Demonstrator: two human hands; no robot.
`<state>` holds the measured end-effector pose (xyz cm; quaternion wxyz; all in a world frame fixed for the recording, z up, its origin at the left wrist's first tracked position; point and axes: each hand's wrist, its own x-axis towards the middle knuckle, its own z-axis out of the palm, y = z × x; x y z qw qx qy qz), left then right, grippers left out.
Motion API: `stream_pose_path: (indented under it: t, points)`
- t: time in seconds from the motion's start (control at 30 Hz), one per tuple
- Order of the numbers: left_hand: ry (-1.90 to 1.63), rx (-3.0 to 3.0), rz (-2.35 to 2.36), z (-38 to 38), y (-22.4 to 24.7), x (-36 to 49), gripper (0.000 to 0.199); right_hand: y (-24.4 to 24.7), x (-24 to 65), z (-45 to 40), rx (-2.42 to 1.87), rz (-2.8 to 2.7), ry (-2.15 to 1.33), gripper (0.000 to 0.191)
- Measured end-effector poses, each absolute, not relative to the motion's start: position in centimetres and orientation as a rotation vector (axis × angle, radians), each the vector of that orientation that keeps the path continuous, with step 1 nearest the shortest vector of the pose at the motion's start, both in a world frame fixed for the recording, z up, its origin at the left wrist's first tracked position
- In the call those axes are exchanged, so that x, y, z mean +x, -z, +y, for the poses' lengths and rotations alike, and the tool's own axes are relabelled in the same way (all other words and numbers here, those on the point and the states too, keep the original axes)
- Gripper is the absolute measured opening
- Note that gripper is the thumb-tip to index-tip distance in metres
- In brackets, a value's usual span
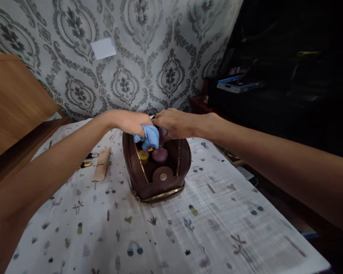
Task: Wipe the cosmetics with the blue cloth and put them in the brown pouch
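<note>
A brown leather makeup bag (157, 187) stands unzipped on the patterned cloth, its gold zipper edges spread apart. Bunched in my left hand (134, 122) is a light blue cloth (151, 137), which hangs over the bag's opening. My right hand (175, 123) bends over the far right part of the opening with its fingers curled; what they grip there is hidden. Inside the bag I see a round pinkish item (160, 155) and a yellow item (143, 156). A snap button (162, 177) shows on the near flap.
Left of the bag lie a beige tube (102, 164) and small gold- and silver-ended cosmetics (87, 164). A wooden panel (20, 102) stands at the left. Patterned wallpaper (143, 61) rises behind. The printed tablecloth (148, 243) ends at an edge on the right.
</note>
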<state>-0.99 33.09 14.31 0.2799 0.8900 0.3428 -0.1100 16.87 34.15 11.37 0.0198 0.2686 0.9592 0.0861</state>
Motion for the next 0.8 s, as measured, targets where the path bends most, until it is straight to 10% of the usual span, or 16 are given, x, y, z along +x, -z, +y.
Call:
stream_pose_path:
  t: [0.43,0.8]
  points:
    - [-1.166,1.742,1.154,30.7,-13.0,-3.9,0.015,-12.0,19.3,34.3,0.973,3.132,-0.203,0.044]
    - [-1.275,1.411,1.337,25.6,-8.4,-8.4,0.037,-10.3,20.4,33.9,1.314,3.26,-0.042,0.025]
